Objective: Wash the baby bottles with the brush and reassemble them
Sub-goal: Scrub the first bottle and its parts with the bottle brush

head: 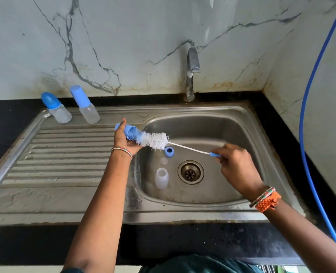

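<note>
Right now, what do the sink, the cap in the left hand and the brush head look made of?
Sink: brushed stainless steel, dull grey sheen, water stains. Cap, held by the left hand: translucent blue plastic, bristles showing through. Brush head: white bristles, likely nylon, on a thin white stem.

Brush [153, 139] tip inside blue cap [130, 132], hose [308, 115] ends beyond frame edges.

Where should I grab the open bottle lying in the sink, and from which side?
Grip the bottle around its wide body, coming straight down from above. It seems to lie on the basin floor left of the drain, neck pointing toward the back, so both flanks look free. The neck is narrower and probably wet, so likely a poorer hold.
</note>
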